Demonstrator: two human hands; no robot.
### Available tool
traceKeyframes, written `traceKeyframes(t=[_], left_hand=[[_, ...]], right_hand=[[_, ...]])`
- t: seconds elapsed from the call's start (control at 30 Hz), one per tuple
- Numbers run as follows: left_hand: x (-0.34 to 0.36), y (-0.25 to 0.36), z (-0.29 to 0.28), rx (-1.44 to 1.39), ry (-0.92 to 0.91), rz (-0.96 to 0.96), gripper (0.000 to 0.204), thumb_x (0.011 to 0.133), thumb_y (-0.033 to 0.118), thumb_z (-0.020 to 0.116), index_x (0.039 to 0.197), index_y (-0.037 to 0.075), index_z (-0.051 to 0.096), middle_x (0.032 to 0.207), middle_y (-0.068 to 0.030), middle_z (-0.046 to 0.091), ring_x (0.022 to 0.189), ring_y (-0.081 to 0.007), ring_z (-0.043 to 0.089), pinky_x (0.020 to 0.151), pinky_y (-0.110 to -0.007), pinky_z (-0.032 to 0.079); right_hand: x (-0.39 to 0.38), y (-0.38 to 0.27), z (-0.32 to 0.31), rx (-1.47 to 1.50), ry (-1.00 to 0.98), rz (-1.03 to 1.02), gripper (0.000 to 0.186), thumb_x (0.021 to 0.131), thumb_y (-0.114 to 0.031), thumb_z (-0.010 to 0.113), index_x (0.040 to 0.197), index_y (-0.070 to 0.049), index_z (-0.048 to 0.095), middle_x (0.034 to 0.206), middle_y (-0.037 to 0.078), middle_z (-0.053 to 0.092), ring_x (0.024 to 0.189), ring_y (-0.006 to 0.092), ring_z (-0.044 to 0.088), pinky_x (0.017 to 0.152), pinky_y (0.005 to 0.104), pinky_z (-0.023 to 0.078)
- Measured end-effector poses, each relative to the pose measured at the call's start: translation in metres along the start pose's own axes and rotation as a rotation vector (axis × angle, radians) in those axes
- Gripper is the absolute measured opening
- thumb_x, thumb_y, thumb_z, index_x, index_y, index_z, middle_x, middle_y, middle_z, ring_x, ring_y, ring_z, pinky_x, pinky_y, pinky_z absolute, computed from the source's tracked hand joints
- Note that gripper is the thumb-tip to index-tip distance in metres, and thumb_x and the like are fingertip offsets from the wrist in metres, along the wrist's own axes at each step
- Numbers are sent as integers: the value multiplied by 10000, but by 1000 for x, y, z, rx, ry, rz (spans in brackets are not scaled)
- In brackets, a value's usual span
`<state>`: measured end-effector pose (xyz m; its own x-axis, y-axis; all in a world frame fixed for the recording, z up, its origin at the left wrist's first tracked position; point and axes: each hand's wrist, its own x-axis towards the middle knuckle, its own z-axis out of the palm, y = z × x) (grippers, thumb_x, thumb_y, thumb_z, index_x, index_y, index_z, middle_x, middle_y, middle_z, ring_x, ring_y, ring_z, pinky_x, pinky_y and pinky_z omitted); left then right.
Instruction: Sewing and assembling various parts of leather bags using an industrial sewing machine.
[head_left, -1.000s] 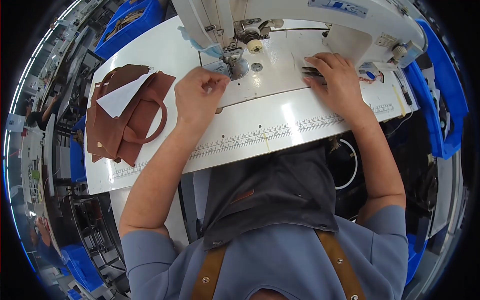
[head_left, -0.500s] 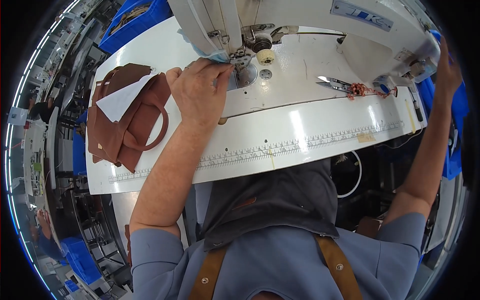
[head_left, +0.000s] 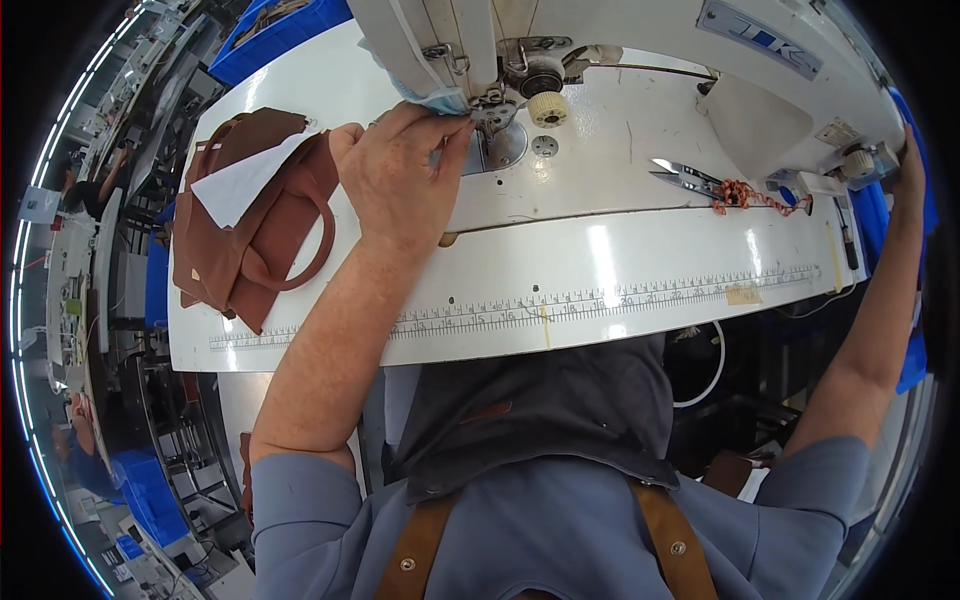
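My left hand (head_left: pixel 400 180) is at the needle end of a white sewing machine (head_left: pixel 640 25). Its thumb and fingertips are pinched together just left of the presser foot; whatever lies between them is too small to make out. Light-blue cloth (head_left: pixel 438 98) hangs on the machine head, just above those fingers. At the far right, my right hand (head_left: pixel 910 168) reaches to the machine's outer end, its fingers mostly hidden against it. A brown leather bag (head_left: pixel 285 230) with a looped handle lies left of my left forearm, a white sheet (head_left: pixel 248 187) on top.
Thread snips or scissors (head_left: pixel 687 178) lie on the white table (head_left: pixel 580 240) beside tangled orange thread (head_left: pixel 740 194). A printed ruler strip (head_left: pixel 600 302) runs along the near edge. Blue bins stand at the back left (head_left: pixel 270 45) and far right. People sit at benches farther left.
The view has shifted slightly, so the machine and table appear farther right. My left hand stays pinched by the needle; my right hand appears lower, against the machine's end.
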<state>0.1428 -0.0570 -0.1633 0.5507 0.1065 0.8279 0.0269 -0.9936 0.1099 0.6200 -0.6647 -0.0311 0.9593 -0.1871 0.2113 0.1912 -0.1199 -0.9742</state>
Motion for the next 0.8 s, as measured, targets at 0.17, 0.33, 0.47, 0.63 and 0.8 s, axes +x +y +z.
traceKeyframes(t=[0.17,0.33,0.47,0.63,0.8], left_hand=[[0,-2,-8,56,-30,2,60,770,184,819,770,167,761,774,82,692,614,-142,573,715,-370,298],[-1,0,-9,34,-42,7,68,763,186,819,753,164,755,786,70,695,623,-148,585,720,-374,303],[-1,-1,-8,34,-46,-3,72,752,185,819,748,164,751,784,65,692,627,-153,591,727,-380,309],[-2,-1,-6,35,-40,-22,70,744,192,817,767,168,755,808,57,701,676,-158,615,744,-393,321],[-1,-2,-4,28,-46,-16,62,750,194,811,774,173,757,811,55,704,690,-162,618,742,-397,320]], right_hand=[[-29,36,31,173,-13,-71,469,1052,-407,548,1320,-30,624,1216,121,684,1117,209,645,971,334,497],[-24,31,10,123,-2,-99,470,1039,-405,580,1308,-22,625,1213,119,679,1103,216,651,959,337,516],[-15,38,5,113,-10,-123,495,1023,-413,610,1326,-21,614,1227,124,665,1117,215,642,959,346,524],[-11,40,3,113,-32,-141,497,1016,-411,624,1310,-10,616,1216,118,668,1095,207,652,944,341,533],[-14,45,5,136,-76,-149,485,1012,-403,634,1284,-1,621,1193,112,676,1078,203,661,931,335,539]])
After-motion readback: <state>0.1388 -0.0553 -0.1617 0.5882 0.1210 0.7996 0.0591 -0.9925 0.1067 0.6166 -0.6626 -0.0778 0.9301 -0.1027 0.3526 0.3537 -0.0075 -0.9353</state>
